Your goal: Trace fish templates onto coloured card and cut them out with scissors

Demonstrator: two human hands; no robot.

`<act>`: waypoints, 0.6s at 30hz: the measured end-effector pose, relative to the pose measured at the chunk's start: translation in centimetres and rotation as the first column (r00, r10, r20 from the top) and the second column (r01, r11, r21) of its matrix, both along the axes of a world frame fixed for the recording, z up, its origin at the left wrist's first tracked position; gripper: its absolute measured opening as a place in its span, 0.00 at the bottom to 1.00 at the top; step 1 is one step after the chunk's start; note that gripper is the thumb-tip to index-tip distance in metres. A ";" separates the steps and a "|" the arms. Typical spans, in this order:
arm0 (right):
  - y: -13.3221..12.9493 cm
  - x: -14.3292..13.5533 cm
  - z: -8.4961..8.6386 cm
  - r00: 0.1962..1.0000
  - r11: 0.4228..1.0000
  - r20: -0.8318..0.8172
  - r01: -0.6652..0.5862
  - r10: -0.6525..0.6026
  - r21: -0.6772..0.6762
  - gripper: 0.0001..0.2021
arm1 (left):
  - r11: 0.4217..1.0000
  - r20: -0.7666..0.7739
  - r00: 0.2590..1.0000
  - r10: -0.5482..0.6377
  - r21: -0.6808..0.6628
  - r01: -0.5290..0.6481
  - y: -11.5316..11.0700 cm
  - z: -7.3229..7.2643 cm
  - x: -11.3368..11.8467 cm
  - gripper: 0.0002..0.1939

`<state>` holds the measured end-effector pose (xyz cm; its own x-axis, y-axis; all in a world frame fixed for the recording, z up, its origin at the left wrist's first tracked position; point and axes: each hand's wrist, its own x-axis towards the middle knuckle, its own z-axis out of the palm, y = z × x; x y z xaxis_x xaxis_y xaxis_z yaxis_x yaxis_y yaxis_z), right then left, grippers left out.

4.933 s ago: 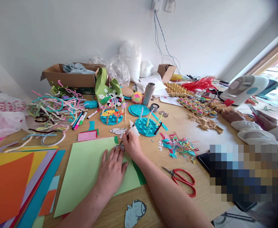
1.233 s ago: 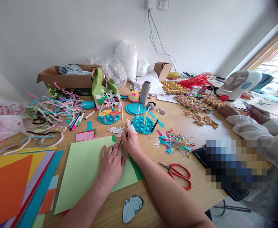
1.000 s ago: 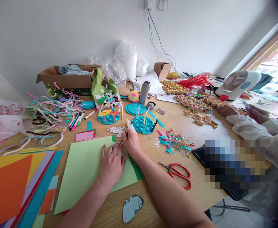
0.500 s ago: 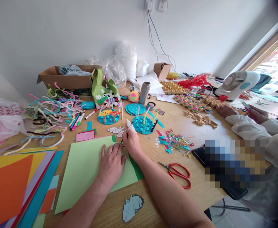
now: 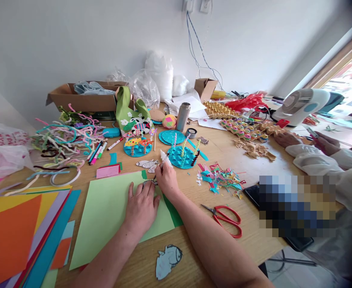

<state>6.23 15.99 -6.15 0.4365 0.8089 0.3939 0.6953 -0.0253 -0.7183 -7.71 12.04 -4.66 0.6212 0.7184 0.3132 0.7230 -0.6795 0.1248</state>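
My left hand (image 5: 141,208) lies flat with its fingers spread on a light green paper sheet (image 5: 103,216). Under its fingertips, near the sheet's top edge, a small drawn cutout (image 5: 149,183) is mostly covered. My right hand (image 5: 166,179) is closed round a marker (image 5: 158,170) whose tip is down beside that cutout. Just above lie grey fish cutouts (image 5: 147,164). A larger blue-grey fish cutout (image 5: 168,261) rests on the table below the green sheet, between my forearms.
Red-handled scissors (image 5: 227,220) and paper scraps (image 5: 222,179) lie right of my right arm. Coloured sheets (image 5: 10,232) are stacked at left. Blue decorated discs (image 5: 182,157) and a steel bottle (image 5: 183,117) stand beyond my hands. Another person's hands (image 5: 322,142) are at far right.
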 end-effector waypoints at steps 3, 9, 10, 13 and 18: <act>0.0 0.0 0.0 1.000 1.000 -0.001 0.005 -0.005 -0.009 0.07 | 1.000 -0.001 1.000 -0.001 -0.008 0.001 0.0 0.1 0.0 0.17; 0.0 0.0 0.0 1.000 1.000 -0.008 0.004 -0.004 -0.025 0.08 | 1.000 0.001 1.000 -0.001 -0.016 0.001 0.0 0.1 0.0 0.18; -0.1 0.1 0.0 1.000 1.000 -0.008 0.004 -0.004 -0.028 0.08 | 1.000 0.003 1.000 -0.003 -0.015 0.003 0.0 0.1 0.0 0.18; -0.1 0.1 0.0 1.000 1.000 -0.002 0.002 -0.002 -0.026 0.07 | 1.000 0.006 1.000 -0.005 -0.012 0.005 0.0 0.0 0.0 0.17; -0.1 0.0 0.1 1.000 1.000 0.004 -0.005 0.005 -0.030 0.07 | 1.000 0.000 1.000 0.000 0.013 0.000 0.0 0.0 0.0 0.17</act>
<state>6.28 15.84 -6.04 0.4310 0.8224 0.3714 0.6987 -0.0437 -0.7141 -7.75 12.03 -4.67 0.6214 0.7142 0.3221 0.7228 -0.6812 0.1162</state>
